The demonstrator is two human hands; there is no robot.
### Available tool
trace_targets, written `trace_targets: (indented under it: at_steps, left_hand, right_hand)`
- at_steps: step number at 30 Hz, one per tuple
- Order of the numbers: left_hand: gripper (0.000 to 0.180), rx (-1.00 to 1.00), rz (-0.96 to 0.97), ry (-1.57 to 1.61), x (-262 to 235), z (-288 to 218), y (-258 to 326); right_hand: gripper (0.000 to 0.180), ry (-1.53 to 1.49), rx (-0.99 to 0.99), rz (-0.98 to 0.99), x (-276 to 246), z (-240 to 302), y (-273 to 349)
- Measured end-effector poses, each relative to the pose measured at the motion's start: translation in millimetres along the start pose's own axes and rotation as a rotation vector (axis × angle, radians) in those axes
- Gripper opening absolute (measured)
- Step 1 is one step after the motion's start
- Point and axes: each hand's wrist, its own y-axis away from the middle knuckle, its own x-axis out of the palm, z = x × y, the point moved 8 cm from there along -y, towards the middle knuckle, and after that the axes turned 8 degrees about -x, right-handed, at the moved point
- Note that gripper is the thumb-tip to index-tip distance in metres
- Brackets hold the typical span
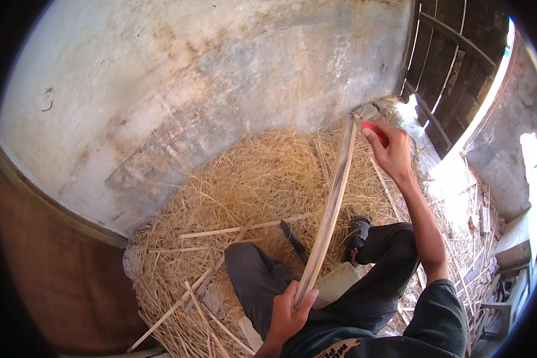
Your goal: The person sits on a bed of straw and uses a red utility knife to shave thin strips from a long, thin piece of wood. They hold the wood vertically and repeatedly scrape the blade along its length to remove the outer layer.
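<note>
From where I stand, the near end of the long wooden strip (334, 203) is at the lower middle of the frame, where the left hand (288, 316) wraps its thumb and fingers around it. That end lies over the person's lap, between bent knees in dark trousers (252, 265); just beyond, a dark flat blade-like piece (293, 241) rests on the litter, and a dark shoe (357, 234) shows right of the strip. The strip slants up through the centre to the upper right of centre, slim and pale-edged with a greyer face. I judge it light and fairly stiff, though its length may let it spring or twist, and the rough edges could leave splinters. A grip around the butt end, thumb along the top, seems the sound hold, with skin kept off the raw edges. At the far end, the right hand (395, 149) pinches a small red tool (376, 133) close beside the wood; I cannot tell whether the tool touches it. Past that, straw-like shavings (262, 164) heap against the stained wall (250, 71), and dark slatted boards (444, 71) stand upper right.
</note>
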Motion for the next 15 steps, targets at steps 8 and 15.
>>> trace_targets:
  at_steps: [8,15]
  left_hand:
    - [0.032,0.010,-0.035,-0.005,-12,10,-5]
    - [0.030,-0.158,0.123,0.104,-4,14,-29]
  right_hand:
    - [0.052,-0.790,0.407,0.096,23,0,3]
    - [0.055,-1.045,0.378,0.524,66,52,57]
